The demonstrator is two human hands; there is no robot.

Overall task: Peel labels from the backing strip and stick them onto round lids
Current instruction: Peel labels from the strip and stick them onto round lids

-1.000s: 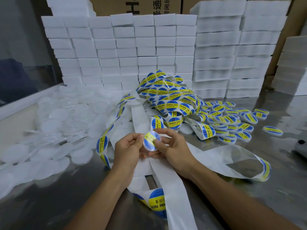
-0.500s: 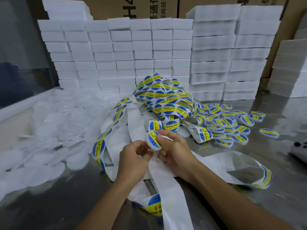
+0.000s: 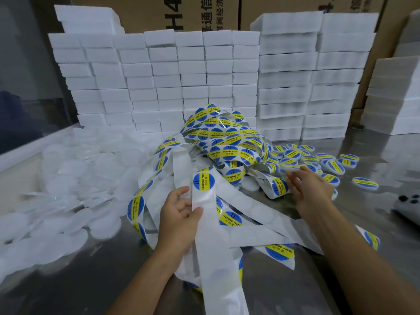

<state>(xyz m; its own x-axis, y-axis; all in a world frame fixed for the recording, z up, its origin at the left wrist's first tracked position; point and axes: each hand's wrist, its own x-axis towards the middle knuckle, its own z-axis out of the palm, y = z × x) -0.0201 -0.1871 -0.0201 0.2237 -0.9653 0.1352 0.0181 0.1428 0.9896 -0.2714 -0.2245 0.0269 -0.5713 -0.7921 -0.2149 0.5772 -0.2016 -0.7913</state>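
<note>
Labels (image 3: 203, 181) in blue and yellow are sitting along a white backing strip (image 3: 218, 264) that is trailing across the steel table (image 3: 68, 292) toward the viewer. Left hand (image 3: 179, 214) is pinching the strip between thumb and fingers, just below one label reading SOLDERING PASTE. Right hand (image 3: 311, 189) is reaching out to the right with fingers spread and fairly straight, fingertips touching the edge of the labelled lids (image 3: 334, 165); nothing is visibly gripped in it. Those finished lids are lying scattered on the table's right side. Tangled heap of strip (image 3: 227, 142) is piling up mid-table, behind both hands. Unlabelled clear lids (image 3: 63, 178) are spreading in a loose pile on the left. Stacks of white foam blocks (image 3: 181, 71) are standing along the back, cardboard boxes (image 3: 204, 12) behind them. Dark phone (image 3: 409, 205) is lying at the far right edge.
</note>
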